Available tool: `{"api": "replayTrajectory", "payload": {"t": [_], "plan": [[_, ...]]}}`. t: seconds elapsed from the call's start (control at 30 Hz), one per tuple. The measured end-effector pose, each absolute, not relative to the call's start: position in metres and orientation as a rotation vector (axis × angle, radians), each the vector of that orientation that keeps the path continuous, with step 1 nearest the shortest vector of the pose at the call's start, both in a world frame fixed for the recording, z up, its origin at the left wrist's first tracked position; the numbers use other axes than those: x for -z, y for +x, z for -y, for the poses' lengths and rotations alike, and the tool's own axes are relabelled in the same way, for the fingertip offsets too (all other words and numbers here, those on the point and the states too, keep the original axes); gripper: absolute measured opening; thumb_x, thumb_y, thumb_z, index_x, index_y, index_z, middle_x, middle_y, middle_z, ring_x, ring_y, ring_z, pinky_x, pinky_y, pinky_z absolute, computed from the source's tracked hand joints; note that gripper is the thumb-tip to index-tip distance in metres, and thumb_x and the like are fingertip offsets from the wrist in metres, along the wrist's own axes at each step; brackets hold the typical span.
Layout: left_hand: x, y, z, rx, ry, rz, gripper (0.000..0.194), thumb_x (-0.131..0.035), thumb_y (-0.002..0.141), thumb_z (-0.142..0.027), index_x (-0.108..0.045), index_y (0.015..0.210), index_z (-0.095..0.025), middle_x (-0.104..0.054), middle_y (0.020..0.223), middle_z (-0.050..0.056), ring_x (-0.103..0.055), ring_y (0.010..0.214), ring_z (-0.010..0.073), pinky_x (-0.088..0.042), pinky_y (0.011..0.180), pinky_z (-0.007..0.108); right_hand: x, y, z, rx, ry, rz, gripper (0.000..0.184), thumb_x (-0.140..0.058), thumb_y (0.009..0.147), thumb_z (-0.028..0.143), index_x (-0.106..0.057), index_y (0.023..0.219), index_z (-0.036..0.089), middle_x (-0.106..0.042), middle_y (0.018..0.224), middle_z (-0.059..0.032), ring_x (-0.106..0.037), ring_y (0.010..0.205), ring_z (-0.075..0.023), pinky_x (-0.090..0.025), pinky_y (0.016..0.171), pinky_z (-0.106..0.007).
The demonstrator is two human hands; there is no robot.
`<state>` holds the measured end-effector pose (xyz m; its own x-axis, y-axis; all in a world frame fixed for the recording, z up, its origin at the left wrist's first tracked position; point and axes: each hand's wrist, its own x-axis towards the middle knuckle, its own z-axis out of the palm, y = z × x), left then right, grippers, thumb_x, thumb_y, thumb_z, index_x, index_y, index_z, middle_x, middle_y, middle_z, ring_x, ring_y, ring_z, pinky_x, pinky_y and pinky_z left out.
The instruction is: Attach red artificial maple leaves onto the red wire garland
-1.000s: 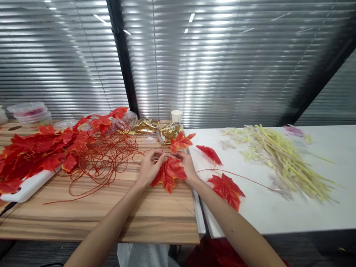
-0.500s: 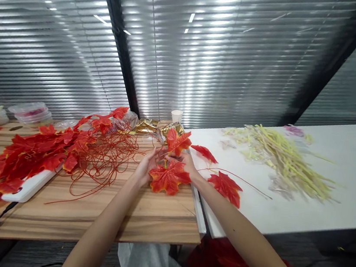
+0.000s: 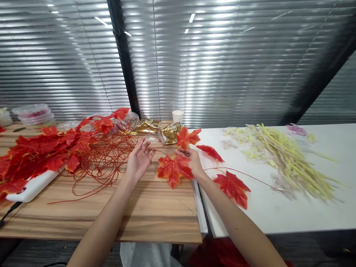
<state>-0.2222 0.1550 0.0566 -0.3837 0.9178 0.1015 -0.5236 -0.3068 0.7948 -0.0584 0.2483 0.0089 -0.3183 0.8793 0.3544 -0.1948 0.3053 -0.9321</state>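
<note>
Red maple leaf (image 3: 174, 170), long axis near-to-far, tip nearest, left hand (image 3: 140, 160) spread, right hand (image 3: 193, 160) pinching its base

Slatted blinds (image 3: 239, 63) behind wooden table (image 3: 162, 223)

Below the grip of the right hand (image 3: 193, 160), creased light grey cloth (image 3: 149, 266) is worn; both forearms (image 3: 106, 222) are bared, the right one marked by a small dark spot (image 3: 236, 229).
</note>
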Motion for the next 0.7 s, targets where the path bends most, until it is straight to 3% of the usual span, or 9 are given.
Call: {"api": "replayTrajectory", "payload": {"t": [0.23,0.7], "plan": [[-0.060,-0.224,-0.154,-1.882,0.688,-0.817,0.015,-0.047,0.079,-0.027,-0.059,0.076,-0.018,-0.065,0.090,0.004,-0.057,0.097,0.0139,-0.042,0.092,0.033,-0.016,-0.036,-0.261,-0.704,-0.918,1.512,0.031,-0.054,0.072,0.042,-0.057,0.062,0.013,-0.058,0.060,-0.0026,-0.050,0.056,-0.0143,-0.038,0.055,-0.025],[-0.058,-0.215,-0.156,-1.907,0.648,-0.820,0.008,-0.052,0.079,-0.016,-0.060,0.079,-0.017,-0.066,0.089,0.002,-0.061,0.093,0.0107,-0.041,0.096,0.029,-0.001,-0.007,-0.305,-0.847,-1.043,1.260,0.030,-0.063,0.062,0.031,-0.065,0.083,0.009,-0.067,0.083,-0.0122,-0.062,0.074,-0.0207,-0.047,0.073,-0.035]]}}
